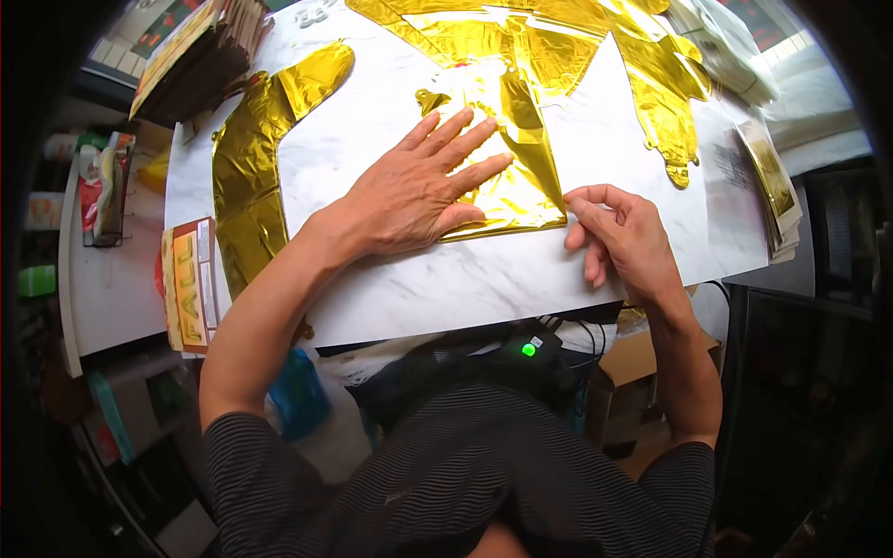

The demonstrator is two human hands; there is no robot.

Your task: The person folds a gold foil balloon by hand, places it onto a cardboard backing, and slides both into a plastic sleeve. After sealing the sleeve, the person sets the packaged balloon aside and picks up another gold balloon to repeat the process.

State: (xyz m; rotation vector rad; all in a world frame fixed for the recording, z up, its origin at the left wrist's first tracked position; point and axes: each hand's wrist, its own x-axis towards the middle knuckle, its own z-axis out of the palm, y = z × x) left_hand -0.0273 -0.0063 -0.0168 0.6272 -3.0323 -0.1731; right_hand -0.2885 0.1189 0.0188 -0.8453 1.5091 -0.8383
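A folded gold foil sheet (526, 191) lies on the white marbled table (372, 302), its near edge running roughly left to right. My left hand (419, 186) rests flat on the left part of this foil, fingers spread. At the foil's near right corner is my right hand (619, 232), with thumb and index finger pinched together at the corner. The other right fingers are curled. Further gold foil (493, 37) spreads across the far side of the table. A separate bent gold foil piece (251, 139) lies left of my left forearm.
Stacked brown packets (200, 60) stand at the far left, and a card marked FALL (191, 284) sits at the left edge. Gold foil (665, 102) and clear plastic packs (721, 46) lie at the far right. Flat packets (774, 186) are at the right edge.
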